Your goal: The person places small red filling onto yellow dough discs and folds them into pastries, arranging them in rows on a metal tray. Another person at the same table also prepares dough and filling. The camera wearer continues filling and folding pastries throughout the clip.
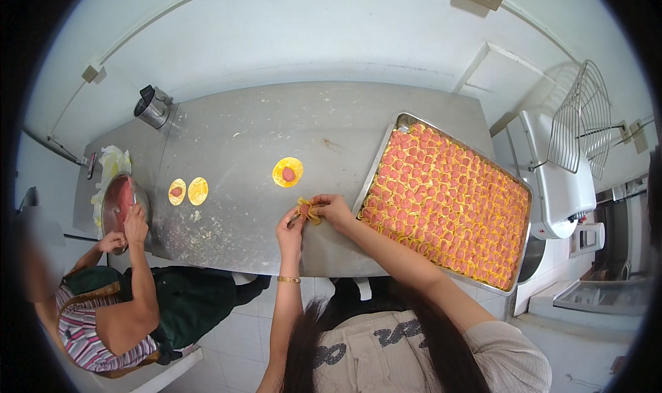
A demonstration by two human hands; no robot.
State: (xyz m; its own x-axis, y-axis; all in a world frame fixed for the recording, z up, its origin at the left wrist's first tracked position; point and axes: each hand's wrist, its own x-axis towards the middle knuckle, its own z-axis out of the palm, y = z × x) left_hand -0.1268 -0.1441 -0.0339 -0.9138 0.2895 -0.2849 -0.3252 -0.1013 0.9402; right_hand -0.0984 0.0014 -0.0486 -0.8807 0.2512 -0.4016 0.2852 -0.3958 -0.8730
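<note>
Between my two hands, above the front part of the metal table, is a yellow dumpling wrapper (309, 211) with its edges gathered into folds. My left hand (290, 226) pinches it from the left, and my right hand (332, 210) grips its right side. Any filling inside is hidden by the folds and my fingers. Just beyond my hands lies a flat round wrapper (296, 164) with a lump of pink meat filling (288, 174) on it. To my right stands a large metal tray (376, 165), packed with rows of open-topped yellow dumplings (441, 207) showing pink filling.
On the left, a co-worker's hands (131, 231) work at a metal bowl of pink filling (125, 198). Two wrappers (198, 191) lie near that bowl, one topped with filling. A metal canister (152, 108) stands at the back left, a white machine (545, 165) beyond the tray.
</note>
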